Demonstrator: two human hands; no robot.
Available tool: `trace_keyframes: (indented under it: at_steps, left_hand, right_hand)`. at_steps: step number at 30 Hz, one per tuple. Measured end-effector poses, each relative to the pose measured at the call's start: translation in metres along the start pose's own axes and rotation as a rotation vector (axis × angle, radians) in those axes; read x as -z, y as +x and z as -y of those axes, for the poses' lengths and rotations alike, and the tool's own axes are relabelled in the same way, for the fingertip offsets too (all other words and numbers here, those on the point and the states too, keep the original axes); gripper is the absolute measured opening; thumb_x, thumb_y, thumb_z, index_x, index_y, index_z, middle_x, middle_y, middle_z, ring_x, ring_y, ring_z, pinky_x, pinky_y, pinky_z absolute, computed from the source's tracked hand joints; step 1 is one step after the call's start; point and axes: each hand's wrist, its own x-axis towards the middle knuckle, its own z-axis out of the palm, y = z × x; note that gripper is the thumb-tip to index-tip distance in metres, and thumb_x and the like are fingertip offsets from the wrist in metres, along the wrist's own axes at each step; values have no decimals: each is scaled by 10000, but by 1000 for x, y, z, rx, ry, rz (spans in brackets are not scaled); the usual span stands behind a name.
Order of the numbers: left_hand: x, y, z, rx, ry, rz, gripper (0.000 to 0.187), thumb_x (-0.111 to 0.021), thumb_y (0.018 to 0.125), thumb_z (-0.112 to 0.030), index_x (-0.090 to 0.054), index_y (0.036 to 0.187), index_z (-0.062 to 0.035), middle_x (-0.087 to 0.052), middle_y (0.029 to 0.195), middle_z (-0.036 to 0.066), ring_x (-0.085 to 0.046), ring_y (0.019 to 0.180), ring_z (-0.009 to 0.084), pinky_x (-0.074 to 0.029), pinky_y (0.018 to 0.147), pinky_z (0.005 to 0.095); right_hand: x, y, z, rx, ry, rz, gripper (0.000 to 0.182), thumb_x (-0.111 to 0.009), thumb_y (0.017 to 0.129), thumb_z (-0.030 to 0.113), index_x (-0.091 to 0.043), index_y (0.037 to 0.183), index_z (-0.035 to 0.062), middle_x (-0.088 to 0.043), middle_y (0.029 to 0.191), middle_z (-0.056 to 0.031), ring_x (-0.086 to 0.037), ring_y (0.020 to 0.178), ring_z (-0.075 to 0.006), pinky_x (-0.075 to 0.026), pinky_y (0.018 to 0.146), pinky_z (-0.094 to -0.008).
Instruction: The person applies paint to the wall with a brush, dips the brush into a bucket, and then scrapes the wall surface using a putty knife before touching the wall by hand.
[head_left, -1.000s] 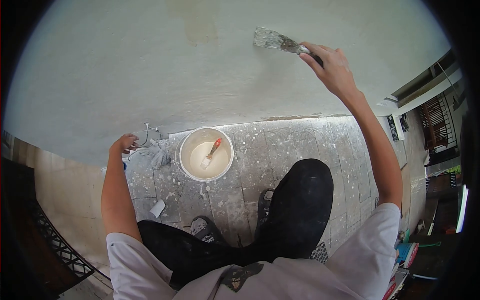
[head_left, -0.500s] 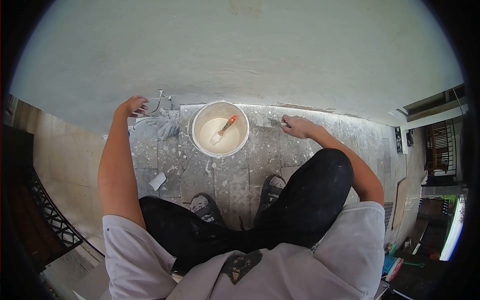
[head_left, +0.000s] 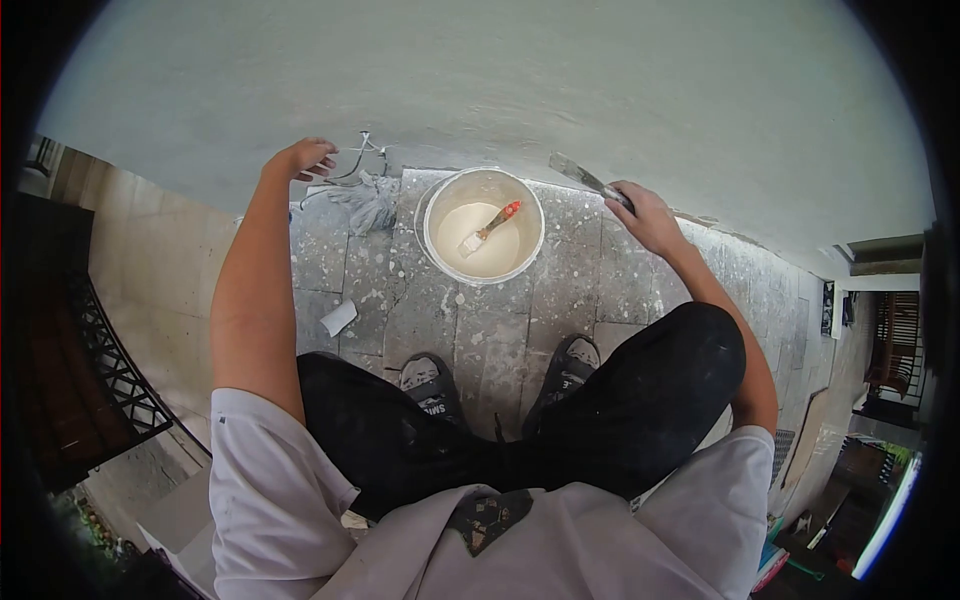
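My right hand (head_left: pixel 645 215) grips the dark handle of a putty knife (head_left: pixel 590 180), whose flat blade points up and left, close to the base of the pale wall (head_left: pixel 480 80). My left hand (head_left: pixel 308 158) holds nothing and has its fingers apart, near wires that come out of the wall (head_left: pixel 368 150). Between my hands, a white bucket (head_left: pixel 430 235) on the floor holds cream-coloured paint or filler. A brush (head_left: pixel 490 230) with a red-tipped handle leans inside it.
Crumpled plastic (head_left: pixel 368 205) lies below the wires, left of the bucket. A small white scrap (head_left: pixel 339 318) rests on the splattered stone floor (head_left: pixel 490 345). My sandalled feet are below the bucket. A dark metal lattice (head_left: pixel 125 370) stands at far left.
My right hand has lifted and turned the putty knife, so its blade now shows clearly against the wall. The whole view has shifted, with the bucket now higher and further right.
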Motion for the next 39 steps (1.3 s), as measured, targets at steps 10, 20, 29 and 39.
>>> trace_keyframes:
  at_steps: [10, 20, 29, 39]
  left_hand:
    - [-4, 4, -18, -33, 35, 18, 394, -500, 894, -402, -523, 1229, -196, -614, 1124, 1, -601, 921, 127, -450, 815, 360]
    - [1, 5, 1, 10, 94, 14, 413, -487, 876, -373, -512, 1252, -203, -622, 1128, -19, -624, 868, 103, -484, 753, 345]
    - [3, 10, 4, -3, 83, 13, 422, -495, 871, -373, -513, 1254, -196, -616, 1139, -9, -628, 869, 116, -479, 743, 340]
    - [9, -6, 9, 12, 74, -4, 400, -497, 883, -397, -527, 1233, -204, -613, 1116, 6, -612, 926, 130, -463, 804, 353]
  right_hand:
    - [55, 86, 122, 167, -85, -62, 339, -507, 941, 303, -553, 1108, 11, -622, 914, -211, -591, 850, -395, -459, 747, -461]
    - [23, 110, 131, 96, -17, -106, 391, -435, 973, 355, -530, 1127, 9, -615, 928, -208, -599, 867, -378, -467, 754, -452]
    - [17, 131, 157, 239, -57, -82, 324, -473, 954, 316, -527, 1059, 14, -615, 927, -196, -595, 848, -389, -469, 752, -474]
    - [-30, 129, 167, 319, -93, -11, 231, -470, 937, 221, -487, 938, -10, -597, 905, -238, -596, 843, -409, -476, 732, -496]
